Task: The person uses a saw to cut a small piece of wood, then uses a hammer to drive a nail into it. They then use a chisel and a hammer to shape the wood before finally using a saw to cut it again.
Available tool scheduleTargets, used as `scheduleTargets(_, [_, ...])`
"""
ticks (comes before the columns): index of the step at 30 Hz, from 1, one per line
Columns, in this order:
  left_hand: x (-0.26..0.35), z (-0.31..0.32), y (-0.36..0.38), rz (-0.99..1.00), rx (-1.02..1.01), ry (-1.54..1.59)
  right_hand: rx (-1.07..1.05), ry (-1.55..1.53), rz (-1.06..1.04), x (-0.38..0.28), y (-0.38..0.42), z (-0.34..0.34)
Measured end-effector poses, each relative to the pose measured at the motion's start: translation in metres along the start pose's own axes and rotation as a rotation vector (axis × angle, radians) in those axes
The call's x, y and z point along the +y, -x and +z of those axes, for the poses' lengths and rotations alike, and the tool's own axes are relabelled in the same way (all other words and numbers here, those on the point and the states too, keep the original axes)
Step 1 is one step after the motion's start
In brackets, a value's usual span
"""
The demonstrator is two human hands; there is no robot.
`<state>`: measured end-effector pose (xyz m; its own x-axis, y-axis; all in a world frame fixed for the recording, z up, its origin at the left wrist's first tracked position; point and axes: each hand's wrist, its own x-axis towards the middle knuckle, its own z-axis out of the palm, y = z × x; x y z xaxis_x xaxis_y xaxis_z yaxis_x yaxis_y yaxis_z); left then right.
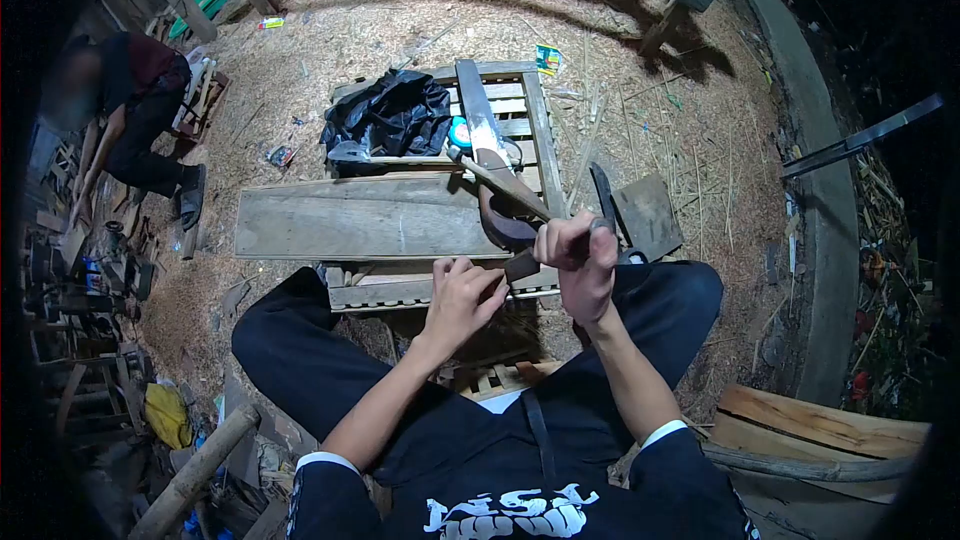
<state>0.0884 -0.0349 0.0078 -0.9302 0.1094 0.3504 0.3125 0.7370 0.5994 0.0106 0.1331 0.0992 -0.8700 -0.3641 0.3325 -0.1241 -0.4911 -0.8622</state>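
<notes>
My right hand (580, 258) is closed around a dark, narrow blade tool (603, 195) that sticks up and away from my fist. My left hand (462, 295) pinches a small dark wooden block (521, 265), which touches the underside of my right fist. Both hands hover over the near edge of a wooden pallet (535, 115), above my knees. Just beyond them lie a curved dark wooden piece (498, 225) and a wooden-handled hammer-like tool (500, 180) on the pallet.
A wide grey plank (360, 222) lies across the pallet, with a black bag (390, 115) behind it. A dark square board (648, 212) sits at the right. Another person (140, 110) crouches far left. Sawdust covers the ground; stacked planks (820, 420) lie near right.
</notes>
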Motion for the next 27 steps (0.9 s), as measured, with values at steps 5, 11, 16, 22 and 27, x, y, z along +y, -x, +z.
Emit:
scheduleTargets(5, [-0.001, -0.010, -0.005, -0.014, -0.020, 0.020, -0.025, -0.009, 0.029, -0.006, -0.002, -0.003])
scheduleTargets(11, [0.032, -0.060, -0.048, 0.042, 0.123, 0.310, -0.084, 0.532, -0.056, -0.036, -0.017, 0.009])
scheduleTargets(16, [0.056, -0.071, -0.067, 0.009, -0.042, 0.646, -0.123, 0.653, 0.019, -0.046, -0.025, 0.001])
scheduleTargets(22, [0.056, -0.057, -0.074, 0.050, 0.067, 0.668, -0.106, 0.455, 0.037, -0.045, -0.022, 0.001])
scheduleTargets(27, [0.052, -0.060, -0.077, 0.075, 0.014, 0.658, -0.123, 0.300, 0.082, -0.042, -0.013, -0.010])
